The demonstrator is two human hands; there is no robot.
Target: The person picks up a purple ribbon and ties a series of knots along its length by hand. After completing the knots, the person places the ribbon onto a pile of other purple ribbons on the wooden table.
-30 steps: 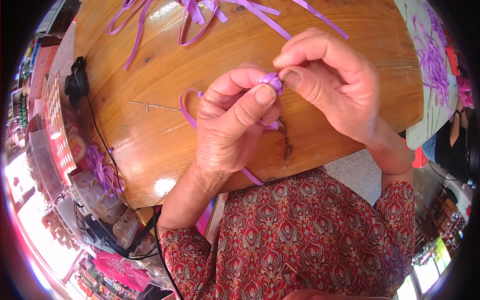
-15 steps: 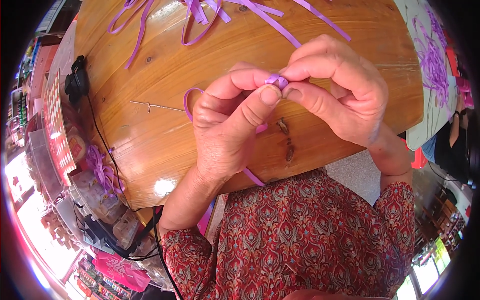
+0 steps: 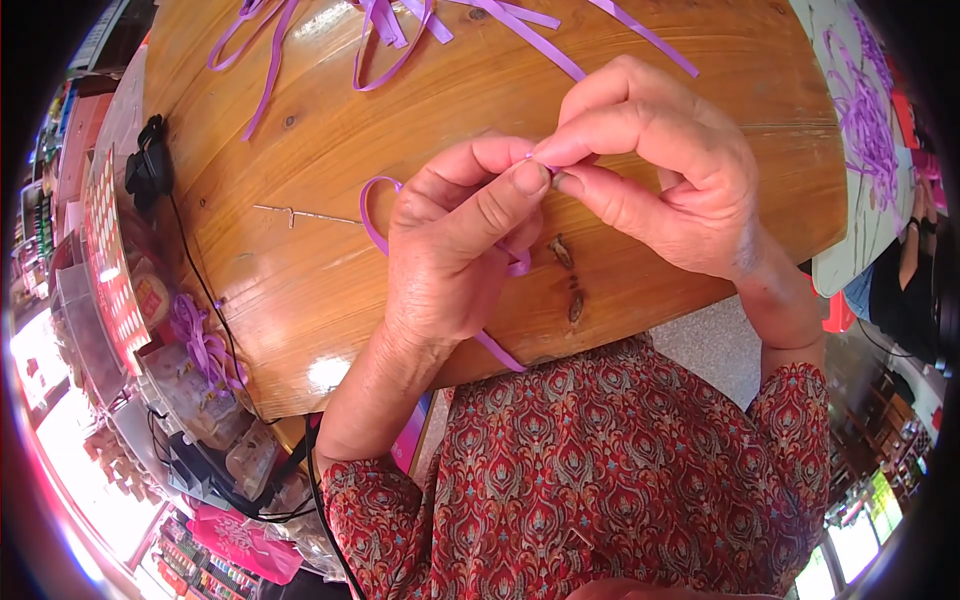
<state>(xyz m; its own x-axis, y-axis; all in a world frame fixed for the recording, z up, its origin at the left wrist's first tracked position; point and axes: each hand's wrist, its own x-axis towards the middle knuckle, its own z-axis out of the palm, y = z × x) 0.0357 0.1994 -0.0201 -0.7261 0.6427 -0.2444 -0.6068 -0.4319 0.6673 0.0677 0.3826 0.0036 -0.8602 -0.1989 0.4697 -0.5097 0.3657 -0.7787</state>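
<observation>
Above the wooden table, thumb and fingers of my left hand (image 3: 455, 225) pinch a narrow purple ribbon (image 3: 372, 212). One loop of it curls out on the left side of that hand, and a tail hangs below near the table edge. My right hand (image 3: 665, 165) meets the left fingertips and pinches the same ribbon from the right. Only a sliver of purple shows between the fingertips; the rest of that part is hidden. A thin metal needle-like tool (image 3: 300, 214) with a small side piece lies left of my left hand.
Purple ribbon strips (image 3: 400, 25) lie across the far part of the wooden table (image 3: 330, 290). More ribbon (image 3: 865, 130) is heaped on a pale table at right. A black adapter (image 3: 150, 165) with a cord, and clear containers, line the left edge. Another person's arm shows far right.
Both hands have shifted slightly left and away from me. The folded purple bit between the fingertips, visible before, is now mostly covered by my fingers.
</observation>
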